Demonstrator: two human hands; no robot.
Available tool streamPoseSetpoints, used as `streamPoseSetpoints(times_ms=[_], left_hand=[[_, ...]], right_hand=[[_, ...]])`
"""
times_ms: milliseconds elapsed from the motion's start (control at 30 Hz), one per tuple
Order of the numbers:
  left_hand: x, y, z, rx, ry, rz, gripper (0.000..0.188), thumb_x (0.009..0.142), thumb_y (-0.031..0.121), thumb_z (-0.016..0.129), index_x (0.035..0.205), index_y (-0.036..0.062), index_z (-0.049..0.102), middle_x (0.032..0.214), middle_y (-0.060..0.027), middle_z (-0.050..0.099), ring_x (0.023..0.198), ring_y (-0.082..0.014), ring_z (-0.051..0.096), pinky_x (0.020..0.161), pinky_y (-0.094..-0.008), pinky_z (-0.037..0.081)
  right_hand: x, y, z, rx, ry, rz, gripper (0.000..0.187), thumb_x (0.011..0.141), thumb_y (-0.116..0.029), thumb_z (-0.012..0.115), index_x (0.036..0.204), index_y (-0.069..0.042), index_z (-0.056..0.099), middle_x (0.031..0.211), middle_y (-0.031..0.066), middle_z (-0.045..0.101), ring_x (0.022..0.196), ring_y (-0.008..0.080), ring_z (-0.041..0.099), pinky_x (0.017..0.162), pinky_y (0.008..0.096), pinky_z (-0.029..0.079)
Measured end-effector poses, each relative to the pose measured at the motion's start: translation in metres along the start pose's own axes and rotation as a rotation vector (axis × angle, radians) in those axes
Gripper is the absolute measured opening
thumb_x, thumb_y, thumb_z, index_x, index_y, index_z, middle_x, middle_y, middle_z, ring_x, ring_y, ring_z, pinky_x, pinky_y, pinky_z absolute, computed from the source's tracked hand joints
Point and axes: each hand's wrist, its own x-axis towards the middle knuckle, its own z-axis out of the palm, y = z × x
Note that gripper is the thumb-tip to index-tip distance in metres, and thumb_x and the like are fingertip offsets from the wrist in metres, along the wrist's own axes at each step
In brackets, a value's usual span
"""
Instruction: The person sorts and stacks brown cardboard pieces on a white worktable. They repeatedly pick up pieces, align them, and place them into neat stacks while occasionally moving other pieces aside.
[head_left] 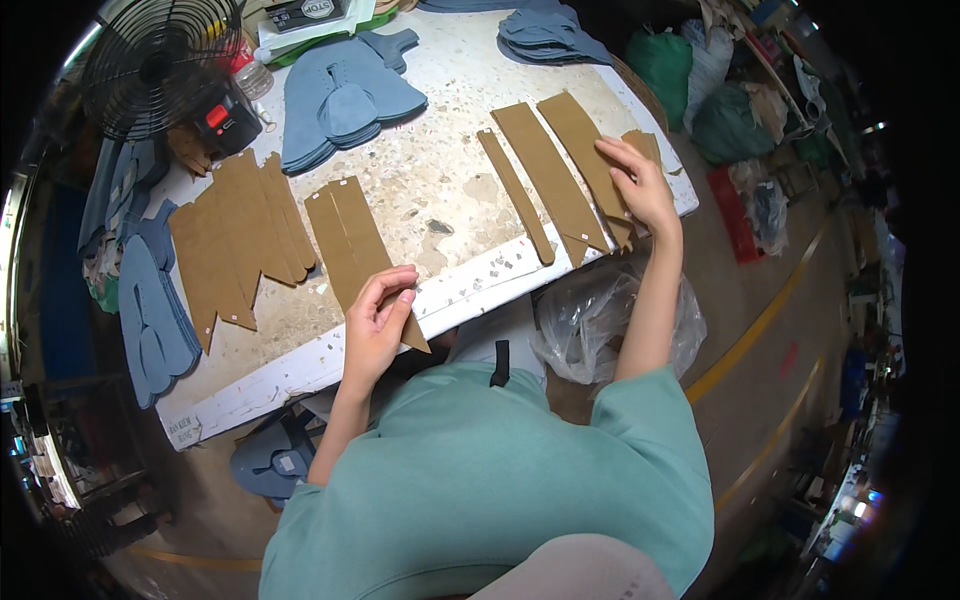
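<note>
My left hand [376, 325] rests at the table's near edge over the lower end of a pair of brown cut pieces [345, 225]. Its fingers are loosely bent, the thumb a little apart, and a pointed brown tip shows beside it. My right hand [640, 187] lies with fingers stretched out on a long brown strip [578, 130] at the table's right side. Left of that strip are a wider brown strip [535, 160] and a narrow one [512, 190]. Another brown piece [643, 148] is partly hidden behind my right hand.
Overlapping brown pieces [225, 240] cover the table's left part. Stacks of blue-grey cut pieces [345, 100] lie at the back and left [155, 310]. A black fan [160, 65] stands at the far left. A clear plastic bag [585, 330] hangs below the near edge [470, 285].
</note>
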Motion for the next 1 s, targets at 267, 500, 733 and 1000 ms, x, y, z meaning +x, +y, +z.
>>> streamPoseSetpoints(times_ms=[267, 500, 733, 1000], left_hand=[[-0.001, 0.000, 0.001, -0.028, 0.014, 0.003, 0.020, 0.094, 0.000, 0.055, 0.113, -0.0051, 0.059, 0.126, -0.0134, 0.054, 0.114, -0.0166, 0.056, 0.097, -0.0275, 0.046], [-0.002, 0.002, 0.000, 0.014, -0.007, 0.030, 0.021, 0.094, 0.001, 0.054, 0.114, -0.0053, 0.059, 0.125, -0.0131, 0.055, 0.113, -0.0166, 0.056, 0.097, -0.0279, 0.047], [-0.013, 0.013, -0.009, -0.109, 0.046, 0.002, 0.020, 0.097, 0.006, 0.052, 0.114, -0.0034, 0.058, 0.116, -0.0104, 0.061, 0.107, -0.0148, 0.059, 0.093, -0.0285, 0.049], [-0.044, 0.035, -0.052, 0.073, 0.236, -0.079, 0.023, 0.099, 0.009, 0.051, 0.118, -0.0026, 0.057, 0.112, -0.0100, 0.064, 0.092, -0.0132, 0.065, 0.082, -0.0247, 0.052]], right_hand=[[0.033, -0.039, -0.005, 0.188, 0.007, -0.113, 0.041, 0.087, 0.003, 0.048, 0.126, -0.003, 0.060, 0.136, 0.0103, 0.055, 0.125, 0.0214, 0.052, 0.106, 0.0292, 0.037], [0.005, -0.015, 0.042, 0.528, -0.185, 0.230, 0.041, 0.089, 0.002, 0.054, 0.130, -0.002, 0.058, 0.141, 0.0101, 0.049, 0.130, 0.0197, 0.045, 0.109, 0.0286, 0.032], [-0.003, -0.008, 0.040, 0.580, -0.203, 0.207, 0.042, 0.089, 0.003, 0.055, 0.130, -0.002, 0.057, 0.138, 0.0089, 0.052, 0.126, 0.0195, 0.049, 0.106, 0.0290, 0.036], [-0.034, -0.053, 0.048, -0.351, 0.032, 0.100, 0.059, 0.078, -0.016, 0.072, 0.133, -0.006, 0.054, 0.118, 0.0163, 0.059, 0.110, 0.0358, 0.055, 0.097, 0.0409, 0.044]])
